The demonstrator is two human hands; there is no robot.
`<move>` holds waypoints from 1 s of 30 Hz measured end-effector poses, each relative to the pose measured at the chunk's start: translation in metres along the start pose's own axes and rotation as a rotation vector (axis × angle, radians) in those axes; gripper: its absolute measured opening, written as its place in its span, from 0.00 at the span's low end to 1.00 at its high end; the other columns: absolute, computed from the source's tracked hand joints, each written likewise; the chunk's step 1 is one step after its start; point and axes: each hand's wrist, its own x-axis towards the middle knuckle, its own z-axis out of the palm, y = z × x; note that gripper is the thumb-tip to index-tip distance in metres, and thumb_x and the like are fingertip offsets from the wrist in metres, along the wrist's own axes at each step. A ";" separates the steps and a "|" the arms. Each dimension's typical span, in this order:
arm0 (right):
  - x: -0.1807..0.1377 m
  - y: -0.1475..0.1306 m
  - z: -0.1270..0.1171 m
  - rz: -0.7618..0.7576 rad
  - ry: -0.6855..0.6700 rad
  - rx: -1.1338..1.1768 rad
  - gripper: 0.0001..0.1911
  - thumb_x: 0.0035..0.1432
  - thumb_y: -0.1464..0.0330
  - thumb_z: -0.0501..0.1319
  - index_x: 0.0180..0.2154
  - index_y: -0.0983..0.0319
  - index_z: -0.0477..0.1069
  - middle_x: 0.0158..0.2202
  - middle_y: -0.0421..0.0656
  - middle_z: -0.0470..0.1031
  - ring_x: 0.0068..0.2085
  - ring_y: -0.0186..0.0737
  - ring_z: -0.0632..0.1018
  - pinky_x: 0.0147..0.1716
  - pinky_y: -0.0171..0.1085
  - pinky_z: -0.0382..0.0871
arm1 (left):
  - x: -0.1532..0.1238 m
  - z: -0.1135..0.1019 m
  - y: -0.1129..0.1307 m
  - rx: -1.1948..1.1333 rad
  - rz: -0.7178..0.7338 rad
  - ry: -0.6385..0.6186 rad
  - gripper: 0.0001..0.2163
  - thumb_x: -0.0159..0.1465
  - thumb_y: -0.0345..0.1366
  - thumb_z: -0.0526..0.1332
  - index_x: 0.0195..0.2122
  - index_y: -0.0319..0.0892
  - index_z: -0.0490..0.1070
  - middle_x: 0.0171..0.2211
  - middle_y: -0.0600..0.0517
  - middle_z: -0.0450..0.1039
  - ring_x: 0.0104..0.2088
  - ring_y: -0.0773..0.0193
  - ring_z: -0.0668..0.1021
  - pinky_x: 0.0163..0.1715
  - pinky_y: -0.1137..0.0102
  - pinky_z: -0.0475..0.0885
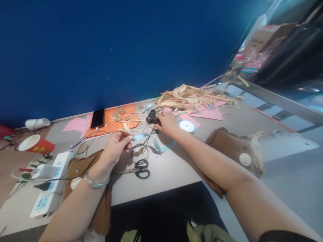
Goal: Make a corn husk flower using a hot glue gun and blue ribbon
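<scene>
A: State of your left fingers (127, 138)?
B: Your thumb and forefinger are pinched together on the end of the blue ribbon (139, 136). The ribbon runs from your fingertips to the right in a loose curl above the table (174, 173). A pale husk piece (125, 128) projects just beyond these fingers; whether you pinch it too, you cannot tell from this angle.
A: State of your right fingers (162, 117)?
B: They are bent and touch the rear of the black glue gun (151, 116), which lies to their left. Whether they are closed around it is not clear.
A: Items around your fingers?
B: The white spool (187, 126) is just to the right of your right hand. The dried husks (188, 95) are heaped beyond it. The scissors (142, 169) lie nearer to you than your left fingers, slightly to the right. Beyond your left fingers, the phone (97, 119) rests on the orange sheet (109, 114).
</scene>
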 end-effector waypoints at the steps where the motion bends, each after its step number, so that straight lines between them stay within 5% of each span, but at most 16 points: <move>1: 0.001 0.000 0.002 0.015 -0.014 -0.016 0.18 0.60 0.62 0.58 0.46 0.67 0.71 0.46 0.56 0.72 0.48 0.54 0.71 0.44 0.44 0.62 | 0.000 0.000 0.000 -0.003 0.000 -0.002 0.12 0.50 0.37 0.69 0.28 0.38 0.67 0.15 0.58 0.66 0.15 0.73 0.68 0.14 0.79 0.62; 10: 0.006 0.002 0.015 0.022 -0.001 -0.047 0.16 0.61 0.69 0.53 0.48 0.69 0.68 0.47 0.57 0.71 0.48 0.54 0.69 0.45 0.45 0.61 | -0.002 0.002 0.003 -0.042 -0.001 -0.008 0.13 0.50 0.38 0.69 0.28 0.39 0.66 0.14 0.59 0.65 0.15 0.74 0.67 0.15 0.79 0.62; 17: 0.004 0.003 -0.006 0.117 0.294 0.035 0.17 0.60 0.73 0.49 0.48 0.73 0.66 0.46 0.61 0.69 0.47 0.57 0.68 0.46 0.50 0.60 | -0.003 0.002 0.009 -0.166 0.062 0.065 0.15 0.48 0.38 0.71 0.28 0.39 0.65 0.17 0.60 0.64 0.15 0.75 0.66 0.14 0.79 0.61; 22: 0.006 0.012 -0.017 0.205 0.509 0.719 0.18 0.62 0.65 0.49 0.51 0.66 0.60 0.44 0.54 0.70 0.44 0.47 0.72 0.46 0.45 0.64 | -0.002 0.002 0.009 -0.189 0.063 0.068 0.15 0.47 0.38 0.71 0.28 0.39 0.66 0.18 0.60 0.65 0.15 0.76 0.66 0.13 0.79 0.61; 26: 0.006 0.010 -0.024 0.196 0.210 1.506 0.16 0.57 0.57 0.56 0.44 0.59 0.61 0.36 0.43 0.71 0.33 0.37 0.72 0.35 0.38 0.68 | -0.002 0.001 0.009 -0.190 0.040 0.063 0.16 0.48 0.39 0.71 0.27 0.38 0.65 0.18 0.60 0.65 0.15 0.76 0.66 0.13 0.79 0.60; 30: 0.000 0.003 -0.036 0.120 -0.028 1.786 0.16 0.50 0.61 0.61 0.40 0.60 0.64 0.34 0.40 0.70 0.31 0.34 0.71 0.35 0.36 0.68 | -0.001 0.000 0.009 -0.196 0.031 0.070 0.17 0.47 0.39 0.72 0.28 0.38 0.65 0.19 0.59 0.66 0.15 0.76 0.66 0.13 0.79 0.60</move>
